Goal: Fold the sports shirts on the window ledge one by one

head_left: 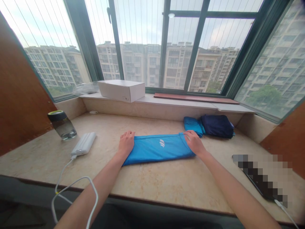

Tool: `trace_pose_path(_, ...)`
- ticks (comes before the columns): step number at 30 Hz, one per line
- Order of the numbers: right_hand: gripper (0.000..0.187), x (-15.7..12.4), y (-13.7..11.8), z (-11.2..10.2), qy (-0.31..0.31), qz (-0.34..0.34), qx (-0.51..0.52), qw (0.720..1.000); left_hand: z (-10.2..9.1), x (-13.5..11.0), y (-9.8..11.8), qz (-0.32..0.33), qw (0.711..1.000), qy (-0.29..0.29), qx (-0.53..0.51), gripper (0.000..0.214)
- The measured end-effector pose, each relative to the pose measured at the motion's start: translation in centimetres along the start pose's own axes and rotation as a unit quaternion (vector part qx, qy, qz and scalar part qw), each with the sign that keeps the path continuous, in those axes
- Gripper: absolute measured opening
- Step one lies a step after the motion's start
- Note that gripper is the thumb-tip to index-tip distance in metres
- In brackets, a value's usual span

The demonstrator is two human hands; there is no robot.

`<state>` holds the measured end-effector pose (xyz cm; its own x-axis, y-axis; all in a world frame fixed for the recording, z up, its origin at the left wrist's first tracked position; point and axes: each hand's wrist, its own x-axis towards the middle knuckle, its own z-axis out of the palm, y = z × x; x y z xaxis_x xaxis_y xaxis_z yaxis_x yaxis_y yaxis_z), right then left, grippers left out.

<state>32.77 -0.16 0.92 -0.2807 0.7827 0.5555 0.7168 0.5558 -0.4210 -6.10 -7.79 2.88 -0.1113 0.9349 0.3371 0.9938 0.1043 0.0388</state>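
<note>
A blue folded garment (154,148) with a small white logo lies flat as a long strip on the stone counter (166,181). At its left end my left hand (127,141) is closed on the far corner, fingers curled over the edge. My right hand (194,142) pinches the far right corner, where a narrow flap of the cloth is folded over. Just beyond my right hand sit a folded blue cloth (192,124) and a folded navy cloth (217,126), side by side and touching.
To the left stand a dark-lidded water bottle (62,124) and a white power bank (84,143) with a white cable (89,181) looping over my left forearm. A white box (121,90) rests on the window ledge. At right lies a partly blurred phone (257,183).
</note>
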Motion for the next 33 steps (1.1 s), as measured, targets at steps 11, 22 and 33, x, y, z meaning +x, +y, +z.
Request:
trace_pose_path(11,0.035,-3.5,-0.8,0.8,-0.15,0.008,-0.247,0.957,2.0,0.2,3.5,0.2,0.957,-0.183,-0.101,0.06)
trace_pose_path(22,0.036,-2.9,0.4,-0.9,-0.071,0.038,-0.26,0.962,2.5,0.5,3.1,0.193,0.955,-0.196,-0.115,0.063)
trace_pose_path(33,0.029,-4.1,-2.4,-3.8,-0.194,0.2,-0.192,0.941,2.3,0.5,2.0,0.176,0.958,-0.194,-0.114,0.063)
